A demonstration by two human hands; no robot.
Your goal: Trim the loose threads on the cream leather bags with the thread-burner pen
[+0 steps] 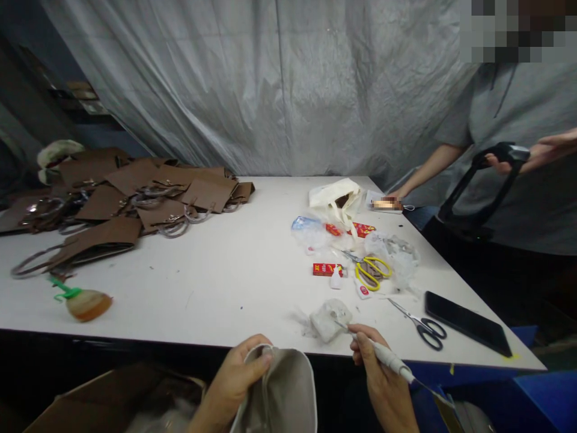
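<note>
My left hand (pixel 241 376) is closed on the rim of a pale beige bag (pixel 293 385), thumb over the edge, at the table's near side. The bag's mouth faces up and its lower part is out of frame. In my right hand (pixel 378 373) is a white pen-shaped tool with a thin metal tip (pixel 388 359), and a thin cord seems to trail from its back end. That tip points at a crumpled whitish wad (pixel 331 319) on the table; whether they touch I cannot tell.
Brown handbags (pixel 157 192) are heaped at left, near a green-capped bottle (pixel 88 304) of amber liquid. On the right lie yellow-handled scissors (pixel 372 272), black-handled scissors (pixel 428 331), a phone (pixel 466 323), a red box (pixel 325 269) and a cream cloth bag (pixel 331 195). A person (pixel 523 120) stands there.
</note>
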